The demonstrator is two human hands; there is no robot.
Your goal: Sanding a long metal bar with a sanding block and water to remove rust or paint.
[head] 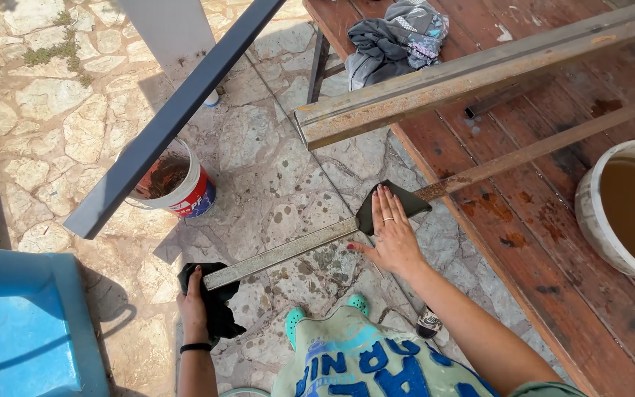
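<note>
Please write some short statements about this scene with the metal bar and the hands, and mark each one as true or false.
1. The right hand lies flat on a dark sanding sheet on the long metal bar. True.
2. The left hand holds the near end of the bar with a black cloth. True.
3. The bucket on the stone floor is full of clear water. False: it holds reddish-brown residue.
4. The wooden table is clean and freshly painted. False: its planks are worn and stained.
5. A grey garment lies on the far end of the table. True.
6. The right hand wears no ring. False: a ring is on one finger.
</note>
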